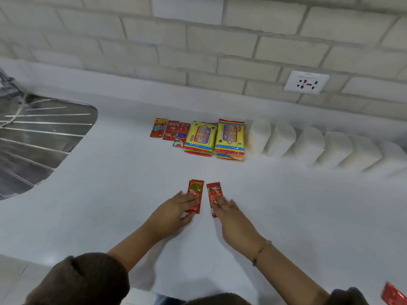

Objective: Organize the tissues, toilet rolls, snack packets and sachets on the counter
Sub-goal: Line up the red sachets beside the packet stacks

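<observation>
Along the back edge of the white counter [110, 183], a row of sachets [169, 129], stacked snack packets [229, 137] and white rolls [308, 146] stand sorted. Judged remaining: two sachets near the front edge and a stray sachet [393, 297] at the front right corner. The left hand [176, 208] pinches the left sachet [196, 190]; the right hand [233, 219] presses flat fingers on the right sachet [213, 190]. A steel drainboard [39, 133] occupies the left edge; a wall socket [306, 82] sits in the tiled wall.

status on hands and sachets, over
Left hand pinches left sachet. Right hand flat, fingers pressing right sachet. Sachet row and snack packets lined by wall; nothing between.
</observation>
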A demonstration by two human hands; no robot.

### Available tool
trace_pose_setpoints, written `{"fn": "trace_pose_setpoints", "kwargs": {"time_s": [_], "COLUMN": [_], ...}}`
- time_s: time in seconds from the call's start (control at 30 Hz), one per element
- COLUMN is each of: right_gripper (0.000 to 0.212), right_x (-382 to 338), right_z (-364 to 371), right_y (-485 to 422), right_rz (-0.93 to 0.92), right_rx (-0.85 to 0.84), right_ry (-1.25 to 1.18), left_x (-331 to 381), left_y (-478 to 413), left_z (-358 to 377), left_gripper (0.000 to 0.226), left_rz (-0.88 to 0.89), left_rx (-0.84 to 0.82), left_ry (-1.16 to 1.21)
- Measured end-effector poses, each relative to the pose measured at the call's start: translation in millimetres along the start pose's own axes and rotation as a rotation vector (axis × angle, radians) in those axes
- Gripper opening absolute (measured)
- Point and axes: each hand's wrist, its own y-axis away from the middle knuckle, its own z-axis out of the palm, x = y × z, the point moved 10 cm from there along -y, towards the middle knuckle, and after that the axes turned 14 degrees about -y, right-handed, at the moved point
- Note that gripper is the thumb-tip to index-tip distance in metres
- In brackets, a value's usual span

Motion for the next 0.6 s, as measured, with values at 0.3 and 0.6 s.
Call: {"fn": "trace_pose_setpoints", "kwargs": {"time_s": [0.3, 0.6], "right_gripper": [0.075, 0.083], "right_x": [-82.3, -139.2], "right_z": [31.6, 43.9], "right_y": [-101.4, -210.9], "right_rz": [-0.085, -0.093], "right_rx": [-0.069, -0.138], "right_ry": [0.078, 0.135], "left_x": [-122.3, -242.8], "left_y": [22.6, 12.0], "left_z": [-31.2, -59.0], "left_gripper": [0.044, 0.040], "left_rz": [-0.190, -0.289], "left_rx": [0.029, 0.081], "left_ry": [0.056, -0.052]}}
